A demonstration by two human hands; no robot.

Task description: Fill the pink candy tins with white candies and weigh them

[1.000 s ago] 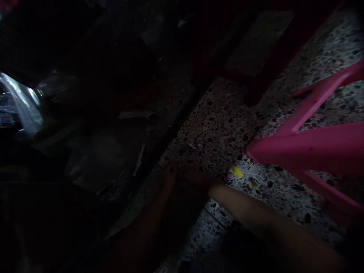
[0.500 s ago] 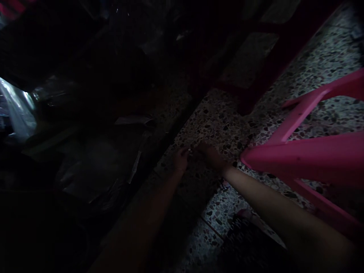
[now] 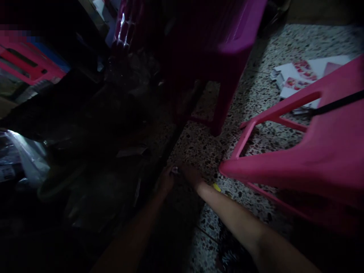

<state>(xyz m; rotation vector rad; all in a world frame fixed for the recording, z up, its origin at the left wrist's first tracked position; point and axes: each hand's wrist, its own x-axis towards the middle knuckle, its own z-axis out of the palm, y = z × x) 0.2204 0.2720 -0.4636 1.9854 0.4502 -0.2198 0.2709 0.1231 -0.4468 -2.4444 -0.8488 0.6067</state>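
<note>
The scene is very dark. Both my arms reach down to a speckled terrazzo floor [image 3: 256,98]. My left hand [image 3: 166,180] and my right hand [image 3: 192,175] meet close together on the floor, with a tiny pale object [image 3: 174,170] between their fingertips. Both hands look curled, but the shadow hides the fingers. A small yellow scrap [image 3: 217,187] lies on the floor just right of my right wrist.
A pink plastic stool [image 3: 313,159] lies tipped at the right. A darker magenta stool [image 3: 227,64] stands behind the hands. White cards or packets [image 3: 295,76] lie at the far right. Crumpled plastic bags [image 3: 25,159] and dark clutter fill the left.
The camera has tilted up, showing the magenta stool and cards. My hands stay together on the floor and sit lower in the picture than half a second ago.
</note>
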